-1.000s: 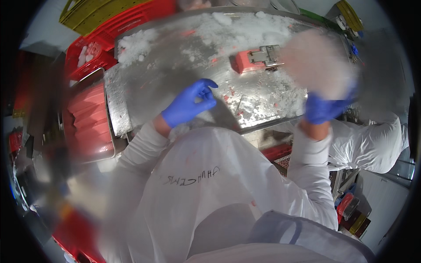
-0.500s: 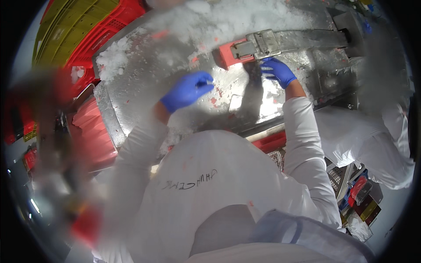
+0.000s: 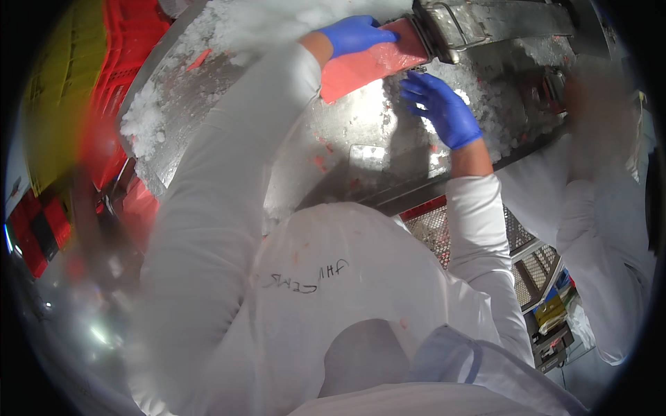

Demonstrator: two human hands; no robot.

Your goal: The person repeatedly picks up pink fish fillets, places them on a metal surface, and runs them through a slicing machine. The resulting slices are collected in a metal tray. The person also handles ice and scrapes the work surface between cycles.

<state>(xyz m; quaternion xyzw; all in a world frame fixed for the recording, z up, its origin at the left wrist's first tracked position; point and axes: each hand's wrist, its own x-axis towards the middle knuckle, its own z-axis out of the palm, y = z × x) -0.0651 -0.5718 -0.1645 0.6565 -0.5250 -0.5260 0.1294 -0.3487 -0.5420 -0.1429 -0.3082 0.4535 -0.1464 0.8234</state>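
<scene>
We seem to be steadying the pink slab [image 3: 368,68].
Our left hand [image 3: 357,36] lies over its edge, grip unclear; our spread, empty right hand [image 3: 442,109] likely must close in.

The left hand in a blue rubber glove [image 3: 355,35] reached onto the flat pink slab [image 3: 374,66], and more slab stuck out from the shiny metal machine [image 3: 466,24].
</scene>
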